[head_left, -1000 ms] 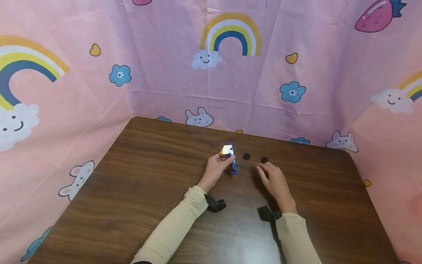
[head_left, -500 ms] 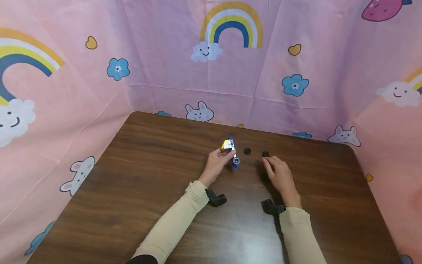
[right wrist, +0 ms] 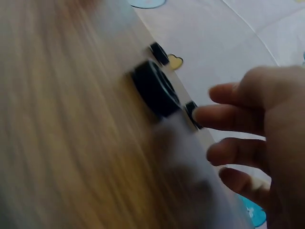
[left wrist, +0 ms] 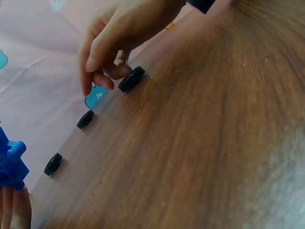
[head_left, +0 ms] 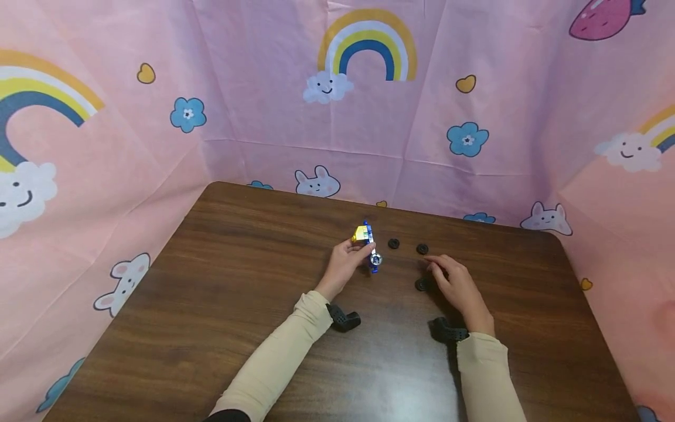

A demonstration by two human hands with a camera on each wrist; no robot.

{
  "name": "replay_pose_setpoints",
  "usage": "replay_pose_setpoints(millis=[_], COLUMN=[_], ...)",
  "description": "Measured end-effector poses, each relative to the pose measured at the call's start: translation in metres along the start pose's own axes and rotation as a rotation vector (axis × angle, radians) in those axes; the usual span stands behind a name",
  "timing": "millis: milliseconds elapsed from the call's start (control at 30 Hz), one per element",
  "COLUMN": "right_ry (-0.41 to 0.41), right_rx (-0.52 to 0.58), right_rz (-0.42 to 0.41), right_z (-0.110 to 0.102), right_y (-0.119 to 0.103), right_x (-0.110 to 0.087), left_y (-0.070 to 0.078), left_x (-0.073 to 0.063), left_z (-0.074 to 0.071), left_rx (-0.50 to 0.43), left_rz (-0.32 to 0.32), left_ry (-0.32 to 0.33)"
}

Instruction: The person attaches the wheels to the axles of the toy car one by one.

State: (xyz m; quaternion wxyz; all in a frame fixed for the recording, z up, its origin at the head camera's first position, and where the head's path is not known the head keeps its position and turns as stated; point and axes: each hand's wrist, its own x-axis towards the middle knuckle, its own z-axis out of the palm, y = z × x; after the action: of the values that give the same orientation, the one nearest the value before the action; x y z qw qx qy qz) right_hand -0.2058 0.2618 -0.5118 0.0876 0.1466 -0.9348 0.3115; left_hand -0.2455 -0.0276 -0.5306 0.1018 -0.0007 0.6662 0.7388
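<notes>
My left hand (head_left: 341,268) grips a small toy brick vehicle (head_left: 362,234) with blue, white and yellow parts, thumb across its side. A round grey wheel hub (head_left: 376,259) sits at its near end. In the left wrist view only a blue part (left wrist: 10,164) of the vehicle shows, at the left edge. Over the table to the right, my right hand (head_left: 460,285) holds nothing, its fingers loosely bent. Just left of it lies a black toy tyre (head_left: 420,285), seen large in the right wrist view. Two more black tyres lie farther back, a left one (head_left: 394,243) and a right one (head_left: 422,249).
A brown wood-grain table (head_left: 253,258) carries everything. Its far edge meets a pink printed cloth (head_left: 253,76) that also rises at both sides. Black camera mounts sit at the left wrist (head_left: 344,319) and the right wrist (head_left: 447,331).
My right hand has shifted to the right, and the nearest tyre, not visible before, now shows on the table beside it. The left hand keeps its grip on the toy vehicle.
</notes>
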Motion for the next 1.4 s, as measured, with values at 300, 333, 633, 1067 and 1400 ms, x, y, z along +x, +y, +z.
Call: replay_pose_setpoints(millis=[300,333,633,1067,1400], right_ry=[-0.117,-0.124,-0.169,-0.211,-0.243], right_rx=[0.036,0.031,0.059,0.069,0.104], right_rz=[-0.006,-0.01,-0.037,-0.087,-0.107], right_z=[-0.007,-0.007,-0.006,-0.007,-0.013], right_y=[0.008,0.009,0.014,0.013,0.016], right_x=[-0.009,-0.01,-0.018,-0.016,-0.012], left_y=[-0.003,-0.003,-0.007,-0.005,0.0], left_x=[-0.005,-0.005,-0.008,-0.007,-0.003], left_z=[-0.001,-0.001,0.001,0.001,0.001], left_rx=[-0.001,-0.001,-0.003,-0.012,0.016], left_rz=[-0.007,-0.009,-0.01,-0.004,-0.004], left_ry=[0.011,0.009,-0.008,-0.014,-0.007])
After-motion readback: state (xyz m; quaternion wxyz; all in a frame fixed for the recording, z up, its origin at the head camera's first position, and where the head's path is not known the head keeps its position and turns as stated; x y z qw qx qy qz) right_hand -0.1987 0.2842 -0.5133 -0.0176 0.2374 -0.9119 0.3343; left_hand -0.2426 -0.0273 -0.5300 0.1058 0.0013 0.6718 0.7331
